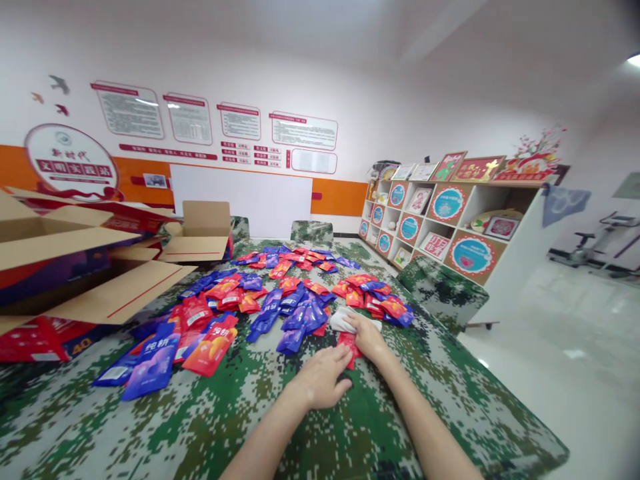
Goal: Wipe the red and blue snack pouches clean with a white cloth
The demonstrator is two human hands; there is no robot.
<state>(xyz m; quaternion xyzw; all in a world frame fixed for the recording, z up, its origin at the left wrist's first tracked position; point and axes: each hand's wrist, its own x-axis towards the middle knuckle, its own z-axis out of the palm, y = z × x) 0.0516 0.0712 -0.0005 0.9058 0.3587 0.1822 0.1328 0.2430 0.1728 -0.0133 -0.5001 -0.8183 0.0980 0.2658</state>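
Gripping a white cloth point(341, 320) with bent fingers, the right hand point(367, 337) is pressing it at the far end of a red pouch point(349, 341), while the left hand point(320, 379) is lying flat with extended fingers on the pouch, grasping nothing. This pouch is resting inward from the worktop's point(200, 427) right edge; beyond, red and blue pouches point(304, 319) are lying heaped toward the far edge, and open cardboard boxes point(125, 293) are standing by the left edge.
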